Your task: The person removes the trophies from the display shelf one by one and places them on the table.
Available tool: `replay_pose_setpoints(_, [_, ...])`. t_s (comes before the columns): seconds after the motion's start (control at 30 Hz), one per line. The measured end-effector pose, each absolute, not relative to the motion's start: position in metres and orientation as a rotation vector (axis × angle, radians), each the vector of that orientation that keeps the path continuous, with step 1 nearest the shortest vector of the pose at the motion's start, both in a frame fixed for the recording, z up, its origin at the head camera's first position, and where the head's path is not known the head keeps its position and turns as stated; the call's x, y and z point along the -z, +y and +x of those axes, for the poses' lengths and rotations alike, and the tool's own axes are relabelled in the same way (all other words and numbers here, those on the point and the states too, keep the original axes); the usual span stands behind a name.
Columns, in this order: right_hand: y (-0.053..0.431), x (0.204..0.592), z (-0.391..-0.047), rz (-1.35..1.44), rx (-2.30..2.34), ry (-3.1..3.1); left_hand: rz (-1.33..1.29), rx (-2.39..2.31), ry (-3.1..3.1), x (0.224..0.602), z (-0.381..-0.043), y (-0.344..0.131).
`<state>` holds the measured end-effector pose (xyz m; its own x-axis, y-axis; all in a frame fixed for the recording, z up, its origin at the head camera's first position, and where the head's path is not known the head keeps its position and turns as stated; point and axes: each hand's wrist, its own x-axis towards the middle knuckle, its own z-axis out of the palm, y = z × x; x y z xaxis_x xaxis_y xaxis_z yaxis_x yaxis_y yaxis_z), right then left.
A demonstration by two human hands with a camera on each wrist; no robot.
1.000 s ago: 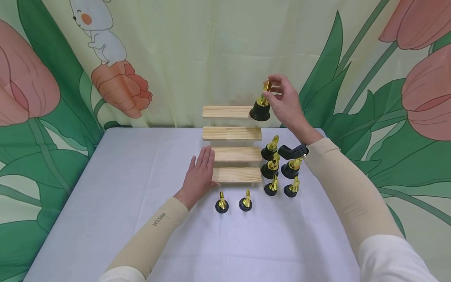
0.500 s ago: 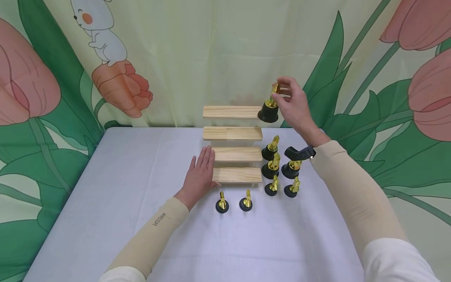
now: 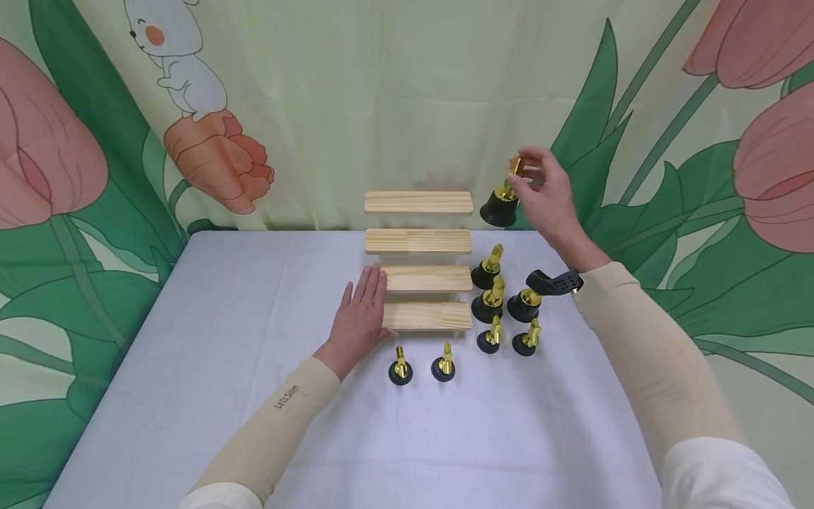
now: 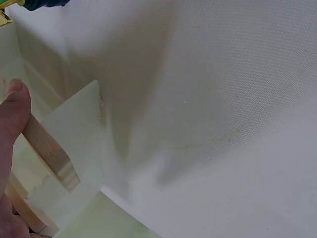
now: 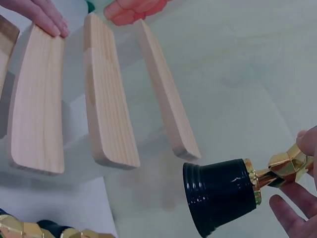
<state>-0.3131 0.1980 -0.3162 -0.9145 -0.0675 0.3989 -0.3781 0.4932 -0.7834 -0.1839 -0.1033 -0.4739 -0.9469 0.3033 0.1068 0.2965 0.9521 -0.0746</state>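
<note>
My right hand (image 3: 548,192) pinches a gold trophy (image 5: 220,196) with a round black base by its upper gold part. The trophy hangs in the air just right of the top step of a wooden display riser (image 3: 418,203), and that step carries nothing. Flat along the riser's left side, my left hand (image 3: 361,318) touches the ends of the two lower steps with its fingers straight. In the left wrist view, the thumb (image 4: 17,106) lies against the end of a wooden step (image 4: 52,156).
Several more trophies (image 3: 488,304) stand right of the riser. Two smaller ones, a left trophy (image 3: 400,367) and a right trophy (image 3: 444,364), stand in front of it. A white cloth covers the table (image 3: 210,339); a printed curtain (image 3: 318,106) hangs behind.
My right hand has carried the trophy rightward and slightly down, from overlapping the top step's right end to beside it. The left hand stays where it was.
</note>
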Motion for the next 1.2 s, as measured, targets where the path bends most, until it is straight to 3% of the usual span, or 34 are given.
replay_pose_setpoints(1.2, [0.246, 0.356, -0.306, 0.115, -1.311, -2.574, -0.466, -0.064, -2.936, 0.478, -0.184, -0.104])
